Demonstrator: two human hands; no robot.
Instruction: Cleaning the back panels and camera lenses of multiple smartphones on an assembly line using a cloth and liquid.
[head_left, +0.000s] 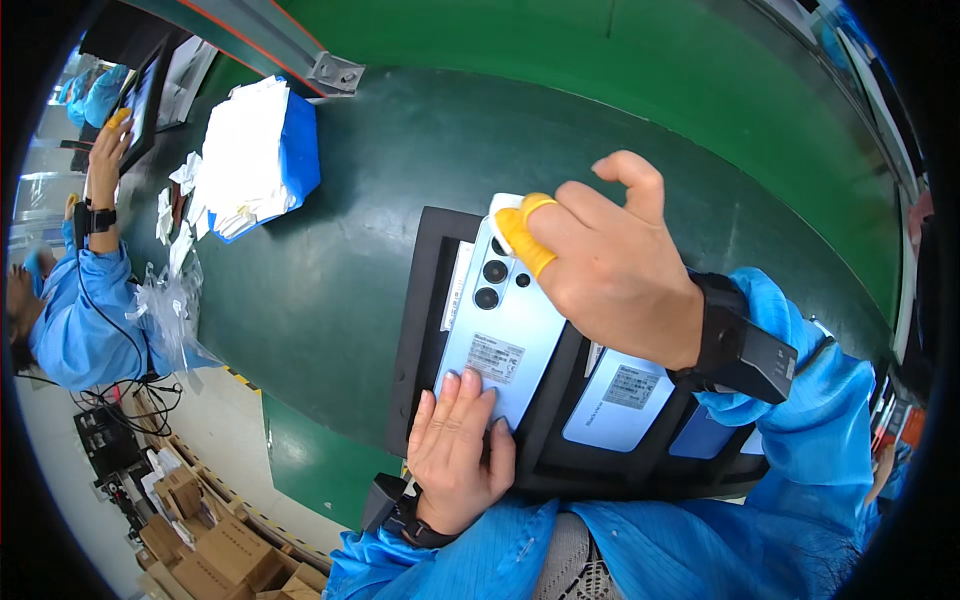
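A light blue smartphone [518, 318] lies back side up over a black foam tray [425, 260], its camera lenses toward the far end. My left hand [455, 450] grips its near end, fingers laid over the back and thumb at the edge. At the far end, my right hand [620, 260] pinches a small white wiping cloth [506, 203] against the camera corner. Yellow finger cots [522, 238] cover some of its fingertips, and its index finger is raised. Part of the camera block is hidden under the cloth and fingers. Another light blue smartphone [590, 412] rests in the tray to the right.
A darker blue phone [697, 436] sits farther right in the tray. On the dark green table [370, 150], a blue box [302, 140] overflows with white cloths [243, 150]. A co-worker's hand [108, 155] reaches to a screen at far left. Cardboard boxes [235, 550] stand below left.
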